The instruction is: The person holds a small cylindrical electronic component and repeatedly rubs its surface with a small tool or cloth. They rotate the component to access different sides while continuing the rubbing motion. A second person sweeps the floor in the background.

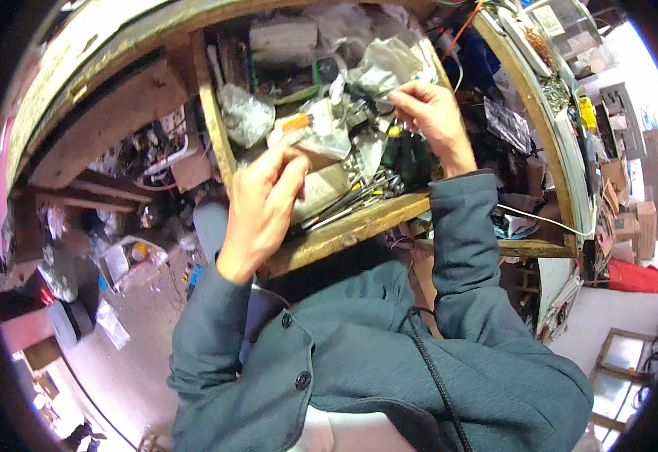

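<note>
A wooden drawer (342, 239) full of small parts and tools is pulled out in front of me. My left hand (269, 197) is over its near left corner, fingers curled in. Just beyond those fingers lies a small clear plastic bag (327, 143) beside an orange piece (297, 122); what the fingers hold is hidden. On the right side, my right hand (436, 119) pinches the lower edge of a crumpled clear plastic bag (388, 66). Below it are dark-handled tools (408, 154). Several thin metal tools (355, 200) lie along the drawer's front.
Another crumpled bag (245, 114) rests at the drawer's left side. To the right is a wooden-framed compartment (562, 162) with a white cable (547, 220) across it. Cluttered shelving (141, 154) stands at the left, above a floor with a white box (122, 260).
</note>
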Action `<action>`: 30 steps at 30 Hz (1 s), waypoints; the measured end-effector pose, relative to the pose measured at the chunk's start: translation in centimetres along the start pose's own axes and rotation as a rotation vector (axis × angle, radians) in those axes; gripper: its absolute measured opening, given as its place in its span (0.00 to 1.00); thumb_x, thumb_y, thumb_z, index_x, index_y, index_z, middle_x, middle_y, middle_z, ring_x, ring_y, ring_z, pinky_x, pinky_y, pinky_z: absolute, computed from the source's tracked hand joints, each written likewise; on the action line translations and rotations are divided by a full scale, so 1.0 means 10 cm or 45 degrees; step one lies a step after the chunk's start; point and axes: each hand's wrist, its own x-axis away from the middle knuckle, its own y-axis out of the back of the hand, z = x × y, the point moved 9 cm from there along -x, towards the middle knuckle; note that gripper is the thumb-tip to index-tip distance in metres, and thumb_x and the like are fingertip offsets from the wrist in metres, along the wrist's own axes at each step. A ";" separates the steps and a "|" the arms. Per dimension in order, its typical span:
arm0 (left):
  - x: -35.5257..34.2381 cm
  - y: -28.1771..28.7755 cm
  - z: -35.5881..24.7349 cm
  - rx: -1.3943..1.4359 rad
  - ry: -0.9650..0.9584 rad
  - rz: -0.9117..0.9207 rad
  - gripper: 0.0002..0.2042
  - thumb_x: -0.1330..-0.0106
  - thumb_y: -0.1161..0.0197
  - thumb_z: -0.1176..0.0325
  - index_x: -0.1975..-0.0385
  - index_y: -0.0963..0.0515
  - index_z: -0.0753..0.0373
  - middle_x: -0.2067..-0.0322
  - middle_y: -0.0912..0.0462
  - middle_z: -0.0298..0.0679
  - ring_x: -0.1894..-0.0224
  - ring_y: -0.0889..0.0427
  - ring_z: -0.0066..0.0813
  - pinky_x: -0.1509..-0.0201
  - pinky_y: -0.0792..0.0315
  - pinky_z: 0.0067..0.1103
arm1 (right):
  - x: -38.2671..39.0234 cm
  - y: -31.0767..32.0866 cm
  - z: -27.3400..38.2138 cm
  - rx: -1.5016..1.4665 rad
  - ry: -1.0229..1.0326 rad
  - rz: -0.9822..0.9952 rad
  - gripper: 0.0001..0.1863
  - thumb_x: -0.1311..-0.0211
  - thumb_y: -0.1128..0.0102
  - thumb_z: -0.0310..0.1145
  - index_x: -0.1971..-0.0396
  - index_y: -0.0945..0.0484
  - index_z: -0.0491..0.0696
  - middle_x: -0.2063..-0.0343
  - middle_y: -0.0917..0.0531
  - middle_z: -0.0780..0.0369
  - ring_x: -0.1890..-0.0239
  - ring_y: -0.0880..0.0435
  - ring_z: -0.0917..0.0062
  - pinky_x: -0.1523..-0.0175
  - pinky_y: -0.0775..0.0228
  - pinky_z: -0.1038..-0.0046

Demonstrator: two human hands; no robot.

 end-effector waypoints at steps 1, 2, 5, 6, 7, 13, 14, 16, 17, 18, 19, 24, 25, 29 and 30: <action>0.03 0.01 -0.01 -0.052 -0.054 -0.015 0.11 0.26 0.42 0.64 0.68 0.23 0.64 0.80 0.26 0.27 0.79 0.32 0.13 0.76 0.37 0.16 | 0.00 0.02 0.02 0.104 0.019 -0.049 0.07 0.38 0.32 0.33 0.68 0.14 0.45 0.77 0.16 0.68 0.79 0.24 0.87 0.73 0.33 0.81; 0.03 0.01 -0.02 -0.091 -0.125 -0.042 0.11 0.26 0.42 0.65 0.69 0.23 0.65 0.81 0.28 0.27 0.79 0.33 0.13 0.75 0.38 0.16 | -0.04 0.00 0.04 0.196 0.105 -0.062 0.07 0.40 0.32 0.32 0.70 0.14 0.44 0.77 0.15 0.67 0.77 0.22 0.86 0.71 0.30 0.79; 0.01 -0.02 0.02 -0.053 -0.068 -0.006 0.09 0.26 0.41 0.67 0.68 0.22 0.64 0.81 0.27 0.27 0.79 0.32 0.11 0.75 0.37 0.15 | -0.08 0.01 -0.03 0.266 0.103 -0.090 0.08 0.40 0.32 0.33 0.70 0.14 0.43 0.78 0.15 0.67 0.76 0.20 0.86 0.70 0.29 0.79; -0.01 -0.03 0.02 0.033 -0.008 0.002 0.09 0.26 0.41 0.67 0.67 0.22 0.64 0.81 0.26 0.27 0.79 0.31 0.11 0.76 0.37 0.15 | -0.09 0.02 -0.04 0.266 0.089 -0.091 0.08 0.40 0.32 0.33 0.70 0.14 0.42 0.79 0.15 0.67 0.76 0.20 0.86 0.70 0.29 0.80; 0.02 -0.05 0.03 0.109 0.066 0.010 0.09 0.26 0.41 0.67 0.67 0.21 0.64 0.80 0.25 0.28 0.79 0.31 0.12 0.76 0.37 0.14 | -0.05 -0.02 -0.04 0.221 0.071 -0.067 0.08 0.40 0.32 0.33 0.70 0.14 0.43 0.79 0.15 0.66 0.76 0.20 0.86 0.70 0.28 0.80; 0.03 -0.10 0.16 0.436 0.058 0.064 0.11 0.21 0.48 0.67 0.51 0.24 0.67 0.65 0.16 0.40 0.68 0.18 0.21 0.62 0.22 0.19 | -0.12 0.11 0.02 0.346 0.212 -0.207 0.09 0.40 0.34 0.34 0.69 0.14 0.42 0.78 0.14 0.65 0.76 0.19 0.84 0.69 0.26 0.77; 0.03 -0.10 0.14 0.427 0.050 0.057 0.11 0.21 0.48 0.68 0.50 0.24 0.68 0.65 0.16 0.40 0.69 0.18 0.21 0.63 0.23 0.18 | -0.09 0.12 0.06 0.295 0.172 -0.226 0.09 0.39 0.34 0.33 0.69 0.14 0.42 0.78 0.15 0.65 0.77 0.19 0.84 0.70 0.27 0.77; 0.02 -0.10 0.15 0.477 0.028 0.053 0.11 0.22 0.49 0.68 0.49 0.25 0.68 0.65 0.16 0.40 0.68 0.18 0.21 0.63 0.23 0.18 | -0.07 0.12 0.04 0.162 0.184 -0.232 0.07 0.35 0.33 0.33 0.66 0.15 0.44 0.79 0.19 0.70 0.80 0.27 0.90 0.75 0.39 0.84; 0.02 -0.09 0.14 0.467 0.038 0.045 0.12 0.22 0.49 0.69 0.48 0.25 0.69 0.66 0.17 0.40 0.69 0.19 0.21 0.64 0.24 0.18 | -0.06 0.10 0.03 0.165 0.187 -0.215 0.07 0.35 0.32 0.33 0.66 0.15 0.44 0.79 0.19 0.70 0.80 0.27 0.90 0.75 0.38 0.84; 0.03 -0.07 0.13 0.483 0.047 0.047 0.12 0.22 0.49 0.69 0.48 0.25 0.68 0.66 0.17 0.40 0.69 0.19 0.21 0.64 0.24 0.18 | -0.05 0.08 0.03 0.168 0.189 -0.197 0.07 0.35 0.32 0.33 0.66 0.15 0.44 0.79 0.19 0.71 0.80 0.27 0.90 0.75 0.38 0.85; 0.04 -0.07 0.13 0.503 0.056 0.047 0.12 0.22 0.49 0.69 0.48 0.25 0.68 0.66 0.17 0.40 0.69 0.19 0.20 0.64 0.24 0.18 | -0.04 0.04 0.06 0.190 0.186 -0.159 0.08 0.35 0.32 0.34 0.65 0.15 0.45 0.78 0.19 0.71 0.79 0.27 0.91 0.74 0.38 0.85; 0.09 -0.06 0.12 0.500 0.053 0.060 0.13 0.23 0.50 0.70 0.45 0.25 0.69 0.67 0.17 0.41 0.71 0.20 0.20 0.66 0.24 0.18 | 0.04 -0.32 0.01 0.214 0.127 0.293 0.09 0.38 0.33 0.34 0.67 0.15 0.43 0.76 0.17 0.68 0.74 0.23 0.87 0.68 0.30 0.79; 0.09 -0.05 0.11 0.512 0.047 0.053 0.14 0.24 0.50 0.71 0.45 0.26 0.69 0.67 0.17 0.41 0.71 0.20 0.20 0.65 0.24 0.18 | 0.07 -0.41 -0.01 0.274 0.138 0.380 0.09 0.38 0.34 0.33 0.67 0.15 0.42 0.76 0.17 0.68 0.74 0.23 0.87 0.67 0.29 0.79; 0.08 -0.05 0.09 0.551 0.037 0.025 0.16 0.24 0.52 0.72 0.42 0.27 0.69 0.66 0.16 0.43 0.70 0.19 0.22 0.64 0.23 0.19 | 0.22 -0.73 -0.01 0.742 0.248 0.601 0.11 0.41 0.35 0.34 0.65 0.15 0.42 0.76 0.15 0.59 0.74 0.19 0.76 0.65 0.26 0.72; 0.08 -0.05 0.08 0.560 0.037 0.017 0.16 0.24 0.52 0.72 0.41 0.27 0.69 0.65 0.15 0.44 0.69 0.18 0.22 0.64 0.23 0.19 | 0.25 -0.81 0.02 0.888 0.417 0.607 0.10 0.42 0.34 0.34 0.66 0.15 0.43 0.77 0.16 0.57 0.75 0.19 0.73 0.66 0.27 0.70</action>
